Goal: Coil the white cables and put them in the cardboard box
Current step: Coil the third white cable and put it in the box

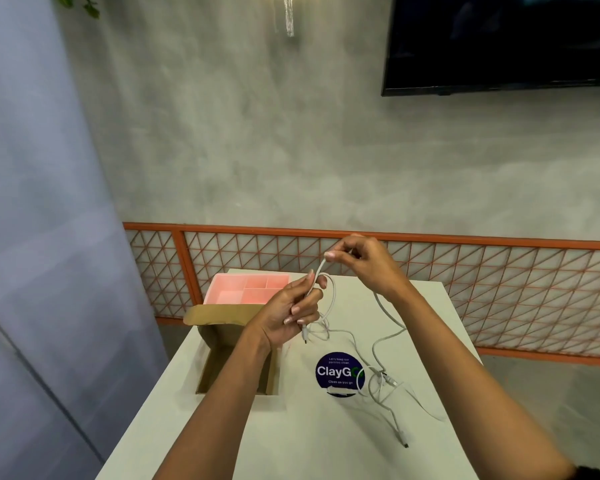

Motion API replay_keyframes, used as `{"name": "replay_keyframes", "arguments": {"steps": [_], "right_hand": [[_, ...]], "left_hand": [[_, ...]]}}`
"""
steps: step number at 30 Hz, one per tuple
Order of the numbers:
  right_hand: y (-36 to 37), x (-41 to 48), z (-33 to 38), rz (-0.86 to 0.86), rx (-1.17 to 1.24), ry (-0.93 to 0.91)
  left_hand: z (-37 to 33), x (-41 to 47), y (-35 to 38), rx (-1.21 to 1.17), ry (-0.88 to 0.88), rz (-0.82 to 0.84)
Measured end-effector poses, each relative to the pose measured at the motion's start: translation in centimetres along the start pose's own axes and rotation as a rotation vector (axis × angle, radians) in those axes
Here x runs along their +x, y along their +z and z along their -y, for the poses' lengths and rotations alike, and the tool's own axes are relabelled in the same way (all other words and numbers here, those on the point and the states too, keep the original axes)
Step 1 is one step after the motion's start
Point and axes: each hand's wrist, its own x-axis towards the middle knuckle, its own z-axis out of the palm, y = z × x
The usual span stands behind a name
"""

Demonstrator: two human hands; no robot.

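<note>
A thin white cable (383,306) runs between both hands above the white table (326,445). My left hand (288,313) grips it near one end; a small plug hangs just below the fingers and one loop curls beside them. My right hand (364,261) pinches the same cable higher up, at the far side. From there the cable drops to the table and ends in a loose tangle (381,386) with another plug at the front right. The open cardboard box (222,355) stands at the table's left, under my left forearm.
A pink tray with compartments (246,289) sits behind the box at the table's far left. A round dark blue sticker (336,372) lies flat mid-table. An orange lattice railing (499,289) runs behind the table, a dark screen (499,43) hangs on the grey wall.
</note>
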Motion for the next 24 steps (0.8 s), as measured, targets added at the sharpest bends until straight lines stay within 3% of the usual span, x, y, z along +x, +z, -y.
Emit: {"name": "replay_keyframes", "arguments": {"steps": [7, 12, 15, 24], "right_hand": [[-0.2, 0.4, -0.5, 0.013, 0.104, 0.043], [0.2, 0.1, -2.0, 0.153, 0.156, 0.145], [1.2, -0.3, -3.0, 0.111, 0.287, 0.221], [4.1, -1.2, -5.4, -0.077, 0.121, 0.347]], "left_hand": [[-0.5, 0.3, 0.0, -0.074, 0.071, 0.015], [-2.0, 1.1, 0.7, -0.118, 0.186, -0.045], [-2.7, 1.3, 1.3, -0.083, 0.205, -0.086], [-1.6, 1.5, 2.6, 0.100, 0.137, -0.144]]}}
